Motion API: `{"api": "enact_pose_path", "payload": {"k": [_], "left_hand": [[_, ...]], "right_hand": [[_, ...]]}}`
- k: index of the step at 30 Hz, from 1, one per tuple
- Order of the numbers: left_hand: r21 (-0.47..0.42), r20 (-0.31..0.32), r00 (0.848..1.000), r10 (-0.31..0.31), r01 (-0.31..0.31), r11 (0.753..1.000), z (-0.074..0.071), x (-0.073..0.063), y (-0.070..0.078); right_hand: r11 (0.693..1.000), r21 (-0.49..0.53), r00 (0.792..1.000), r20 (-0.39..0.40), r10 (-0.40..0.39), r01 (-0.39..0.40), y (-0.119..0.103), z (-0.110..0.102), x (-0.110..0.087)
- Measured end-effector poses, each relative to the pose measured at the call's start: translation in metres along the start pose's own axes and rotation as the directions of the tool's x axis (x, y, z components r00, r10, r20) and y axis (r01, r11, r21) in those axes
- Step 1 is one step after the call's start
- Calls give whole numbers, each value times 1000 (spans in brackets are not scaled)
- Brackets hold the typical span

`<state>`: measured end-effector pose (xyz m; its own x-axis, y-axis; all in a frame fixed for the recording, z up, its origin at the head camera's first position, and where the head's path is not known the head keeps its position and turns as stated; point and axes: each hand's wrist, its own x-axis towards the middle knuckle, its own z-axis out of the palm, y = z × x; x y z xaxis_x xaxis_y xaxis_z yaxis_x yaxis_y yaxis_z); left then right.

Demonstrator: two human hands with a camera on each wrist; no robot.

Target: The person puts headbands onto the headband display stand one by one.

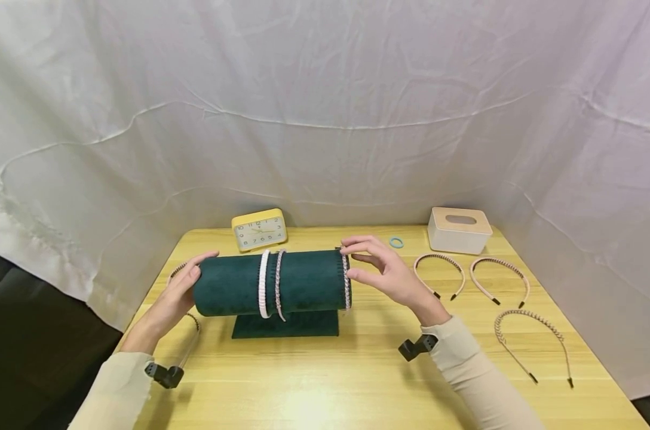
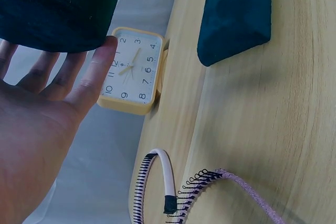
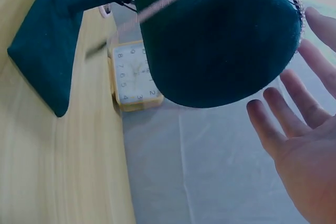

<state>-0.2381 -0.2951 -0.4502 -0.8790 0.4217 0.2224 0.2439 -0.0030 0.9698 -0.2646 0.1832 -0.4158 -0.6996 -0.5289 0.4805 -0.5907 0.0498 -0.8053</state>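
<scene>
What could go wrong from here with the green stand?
1. The right-end headband sits at the very edge of the green cylinder, so a nudge from the right hand might slip it off.
2. The base is shorter than the cylinder, so a push at one end could tip it, particularly if the left hand came away from the other end.
3. The white headband and pink headband are close together; shifting one may disturb the other.

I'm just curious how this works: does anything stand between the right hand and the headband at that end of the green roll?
Nothing visible does: the right hand is right at the end headband, and the two other headbands on the green roll sit nearer its middle.
</scene>
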Motion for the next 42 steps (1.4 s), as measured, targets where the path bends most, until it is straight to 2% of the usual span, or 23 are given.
{"api": "enact_pose_path", "payload": {"k": [9, 17, 27, 34, 42], "left_hand": [[7, -3, 1000, -1, 1, 1000, 0, 0, 0], [7, -1, 1000, -2, 2, 1000, 0, 0, -1], [10, -5, 1000, -5, 5, 1000, 0, 0, -1], [10, 1, 1000, -2, 2, 1000, -1, 0, -1], [12, 0, 1000, 2, -2, 1000, -1, 0, -2]], "right_hand": [[1000, -18, 999, -27, -25, 24, 2, 9, 2], [998, -62, 1000, -20, 8, -9, 2, 22, 10], [992, -122, 1000, -19, 5, -8, 3, 36, 22], [989, -146, 1000, -8, 2, -3, -1, 39, 28], [974, -228, 1000, 18, -9, 13, -5, 40, 36]]}}
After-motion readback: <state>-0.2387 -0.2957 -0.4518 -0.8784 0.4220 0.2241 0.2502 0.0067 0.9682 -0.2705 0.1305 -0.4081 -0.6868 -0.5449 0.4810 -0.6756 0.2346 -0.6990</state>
